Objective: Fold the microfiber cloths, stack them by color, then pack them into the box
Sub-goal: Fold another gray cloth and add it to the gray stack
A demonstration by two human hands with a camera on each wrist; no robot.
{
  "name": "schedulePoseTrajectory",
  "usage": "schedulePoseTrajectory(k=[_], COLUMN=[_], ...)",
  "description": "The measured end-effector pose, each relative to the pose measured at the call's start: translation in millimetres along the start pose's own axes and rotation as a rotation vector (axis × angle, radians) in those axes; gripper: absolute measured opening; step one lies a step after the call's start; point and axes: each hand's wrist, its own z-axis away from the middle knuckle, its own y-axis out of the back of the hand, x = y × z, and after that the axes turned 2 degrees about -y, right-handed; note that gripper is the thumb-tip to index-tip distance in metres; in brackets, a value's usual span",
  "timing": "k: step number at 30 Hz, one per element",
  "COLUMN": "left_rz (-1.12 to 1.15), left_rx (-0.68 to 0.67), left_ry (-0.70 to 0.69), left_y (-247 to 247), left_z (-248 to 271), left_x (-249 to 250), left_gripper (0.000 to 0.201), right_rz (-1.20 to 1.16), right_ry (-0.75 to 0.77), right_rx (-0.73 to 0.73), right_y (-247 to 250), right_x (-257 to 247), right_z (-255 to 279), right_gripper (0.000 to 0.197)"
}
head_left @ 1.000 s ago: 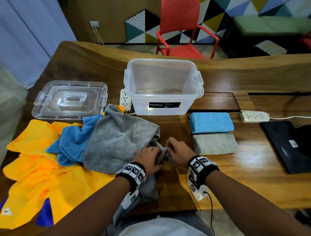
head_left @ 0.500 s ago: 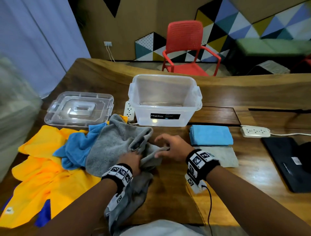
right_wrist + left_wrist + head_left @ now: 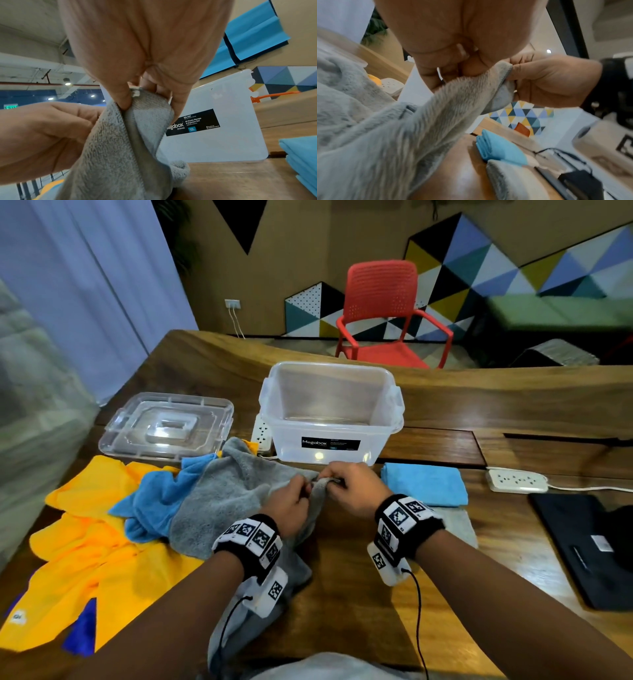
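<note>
A loose grey cloth [image 3: 226, 498] lies crumpled in front of the clear box [image 3: 330, 412], part of it hanging over the table's near edge. Both hands meet at one corner of it, lifted above the table. My left hand [image 3: 294, 501] pinches the grey cloth [image 3: 453, 97] beside the corner. My right hand [image 3: 349, 487] pinches the corner of the grey cloth [image 3: 145, 112] between thumb and fingers. A folded blue cloth [image 3: 424, 487] and a folded grey cloth [image 3: 460, 525] lie to the right. An unfolded blue cloth [image 3: 157, 501] and yellow cloths [image 3: 85, 559] lie to the left.
The box's clear lid [image 3: 168, 424] lies at the back left. A white power strip [image 3: 517, 481] and a black item [image 3: 589, 546] sit at the right. Another power strip [image 3: 262, 433] stands left of the box. A red chair [image 3: 387, 316] stands beyond the table.
Both hands have moved forward and up with the grey cloth's corner, toward the box. The right hand, loose half a second ago, now pinches the corner. The head view has tilted up.
</note>
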Motion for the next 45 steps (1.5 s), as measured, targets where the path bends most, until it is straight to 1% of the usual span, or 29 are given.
schedulePoseTrajectory(k=[1,3,4,5,7,11,14,16,17,19,22,24,26,28,29,31,32,34,36,38,40,41,43,45], left_rz=[0.073,0.179,0.199,0.194,0.141,0.142,0.177,0.138,0.140,0.215,0.358,0.454,0.597,0.735,0.744,0.594,0.507,0.425,0.338,0.234,0.108,0.030,-0.121,-0.240], left_rx=[0.000,-0.001,0.016,0.047,0.124,0.292,0.418,0.491,0.505,0.499,0.458,0.452,0.428,0.383,0.373,0.408,0.436,0.470,0.514,0.573,0.614,0.630,0.638,0.580], left_ry=[-0.010,-0.079,-0.121,-0.156,-0.187,-0.224,-0.256,-0.291,-0.306,-0.320,-0.282,-0.274,-0.284,-0.304,-0.316,-0.331,-0.334,-0.352,-0.372,-0.381,-0.383,-0.377,-0.329,-0.248], left_y=[0,-1,-1,0,4,19,34,43,48,55,67,75,81,86,87,87,86,86,89,97,105,107,110,111], left_z=[2,8,9,11,11,10,12,11,11,11,11,9,8,10,11,11,10,8,6,5,3,2,-4,-9], left_x=[6,16,20,23,27,38,42,46,47,49,52,59,67,73,74,72,71,71,70,70,71,71,65,56], left_gripper=[0.017,0.042,0.050,0.051,0.046,0.026,0.024,0.024,0.023,0.018,0.022,0.019,0.018,0.011,0.013,0.023,0.021,0.015,0.013,0.020,0.028,0.031,0.035,0.036], right_rz=[-0.008,-0.049,-0.081,-0.116,-0.169,-0.204,-0.250,-0.246,-0.240,-0.260,-0.299,-0.300,-0.252,-0.227,-0.233,-0.263,-0.268,-0.250,-0.279,-0.333,-0.370,-0.365,-0.282,-0.252], right_ry=[0.002,0.001,0.005,0.015,0.059,0.190,0.221,0.226,0.232,0.245,0.295,0.320,0.333,0.335,0.330,0.310,0.304,0.307,0.310,0.315,0.347,0.371,0.406,0.422], right_rx=[0.019,0.057,0.089,0.127,0.193,0.301,0.346,0.354,0.352,0.378,0.427,0.406,0.391,0.394,0.400,0.403,0.400,0.414,0.474,0.587,0.653,0.666,0.717,0.762], right_y=[1,3,5,10,20,40,55,60,60,60,61,61,57,52,51,48,47,45,50,60,72,76,81,86], right_x=[-1,-5,-10,-15,-27,-46,-56,-59,-60,-61,-66,-69,-67,-65,-64,-62,-62,-63,-65,-65,-67,-68,-70,-69], right_z=[1,3,3,4,3,-2,-4,-6,-7,-8,-8,-9,-12,-14,-14,-15,-15,-13,-10,-10,-12,-11,-7,0], right_gripper=[0.015,0.012,0.012,0.012,0.011,0.013,0.022,0.021,0.018,0.013,0.012,0.017,0.024,0.022,0.021,0.024,0.025,0.018,0.009,0.015,0.019,0.021,0.025,0.027])
